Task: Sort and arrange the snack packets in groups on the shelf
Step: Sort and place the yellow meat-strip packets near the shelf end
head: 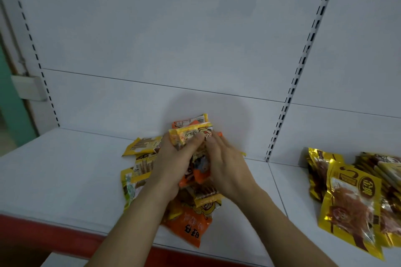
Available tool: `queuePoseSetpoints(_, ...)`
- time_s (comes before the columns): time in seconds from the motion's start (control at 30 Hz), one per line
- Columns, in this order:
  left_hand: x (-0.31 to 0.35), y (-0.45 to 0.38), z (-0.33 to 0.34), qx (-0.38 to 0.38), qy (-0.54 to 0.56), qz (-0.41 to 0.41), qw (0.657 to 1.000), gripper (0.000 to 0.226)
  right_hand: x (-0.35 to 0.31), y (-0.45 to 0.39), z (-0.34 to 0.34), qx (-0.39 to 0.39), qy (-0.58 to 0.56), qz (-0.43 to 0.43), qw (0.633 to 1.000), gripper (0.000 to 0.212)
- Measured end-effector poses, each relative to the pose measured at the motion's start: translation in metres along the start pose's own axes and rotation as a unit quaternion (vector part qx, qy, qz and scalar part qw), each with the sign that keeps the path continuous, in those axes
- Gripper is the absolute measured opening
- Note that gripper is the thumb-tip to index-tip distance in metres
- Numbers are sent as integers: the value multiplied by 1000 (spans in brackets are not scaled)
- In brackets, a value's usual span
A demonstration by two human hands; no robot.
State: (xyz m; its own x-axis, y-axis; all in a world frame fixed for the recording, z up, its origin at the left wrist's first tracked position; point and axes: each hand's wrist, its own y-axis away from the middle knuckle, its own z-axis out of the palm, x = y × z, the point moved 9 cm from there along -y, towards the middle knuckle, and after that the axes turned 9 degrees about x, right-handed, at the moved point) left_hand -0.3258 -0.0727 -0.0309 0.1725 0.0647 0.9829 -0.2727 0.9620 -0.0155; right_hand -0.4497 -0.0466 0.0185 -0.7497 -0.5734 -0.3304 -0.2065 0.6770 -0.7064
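Here the left hand grips a yellow packet, the right hand steadying the stack with flat fingers; loosely gripped, glossy packets could slide onto the mixed pile.

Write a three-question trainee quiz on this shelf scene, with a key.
1. True or false: the left hand grips a bundle of packets.
2. Which colour is the packet nearest the shelf front edge: A green, B orange, C blue?
3. Fill in: the gold packets lie to the ____ of the mixed pile.

Key: 1 true; 2 B, the orange packet; 3 right. The right hand rests against the bundle.
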Motion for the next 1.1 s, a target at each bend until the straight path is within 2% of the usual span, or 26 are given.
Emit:
queuePoseSetpoints(0.03, 2, -2, -7, 21, -6, 8, 1000, 55, 14, -3, -5, 5, -67, 80, 995, 37)
queuePoseSetpoints(0.07, 3, -4, -13, 38, -11, 14, 999, 48, 41, -5, -3, 2, -82, 167, 983, 39)
queuePoseSetpoints(0.1, 4, -6, -18, 48, -14, 19, 999, 45, 65, -5, 1, -16, -33, 222, 974, 40)
queuePoseSetpoints(0.13, 5, -7, -22, 51, -16, 23, 998, 44, 84, -3, 6, -50, 57, 236, 969, 43)
queuePoseSetpoints(0.2, 5, -8, -28, 51, -8, 23, 998, 45, 104, 4, 25, -146, 184, 212, 948, 53)
queuePoseSetpoints(0.27, 3, -8, -31, 52, 5, 15, 999, 44, 119, 11, 35, -173, 200, 233, 936, 51)
queuePoseSetpoints(0.37, 5, -7, -33, 52, -2, 19, 998, 43, 123, 3, 20, -103, 181, 250, 945, 32)
queuePoseSetpoints(0.43, 8, -7, -34, 58, -11, 23, 998, 49, 123, -1, 1, -41, 120, 277, 952, 21)
queuePoseSetpoints(0.5, 12, -7, -34, 68, -34, 36, 996, 54, 119, -1, -28, 55, 20, 311, 949, 20)
queuePoseSetpoints(0.57, 17, -4, -31, 78, -61, 59, 993, 58, 102, 0, -48, 124, -150, 338, 921, 20)
queuePoseSetpoints(0.6, 18, -3, -28, 80, -74, 69, 992, 60, 87, -1, -47, 115, -223, 344, 905, 19)
queuePoseSetpoints(0.67, 20, 1, -20, 77, -89, 79, 990, 57, 56, -3, -32, 45, -264, 324, 907, 17)
queuePoseSetpoints(0.73, 16, 3, -17, 73, -77, 65, 992, 53, 37, -2, -19, 19, -231, 293, 928, 20)
queuePoseSetpoints(0.83, 10, 9, -15, 50, -20, 22, 998, 83, 27, -1, -10, 36, -169, 254, 952, 27)
queuePoseSetpoints(0.9, 11, 12, -14, 33, -35, 27, 998, 94, 26, 1, -5, 39, -131, 243, 961, 29)
queuePoseSetpoints(0.97, 13, 14, -13, 23, -42, 34, 998, 89, 28, 2, 1, 38, -131, 237, 962, 29)
queuePoseSetpoints(1.1, 16, 14, -10, 25, -35, 47, 998, 63, 26, 10, -1, 16, -213, 258, 942, 29)
